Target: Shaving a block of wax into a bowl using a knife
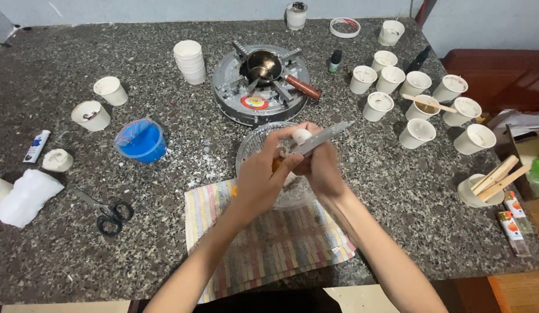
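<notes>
Both my hands are together over a clear glass bowl (249,148) that stands on a striped cloth (281,243). My left hand (256,182) grips a knife (324,137) by its orange handle, the blade pointing up and to the right. My right hand (322,168) holds a small white wax lump (301,135) at its fingertips, right against the blade. White shavings lie in the bowl and on the stone table (397,191) around it.
A round metal stove (229,87) with a small pot (263,64) stands behind the bowl. Several white paper cups (417,133) cluster at right; wooden sticks (498,177) rest in one. At left are a blue cup (140,141), scissors (110,214), a cup stack (190,61) and a white cloth (26,197).
</notes>
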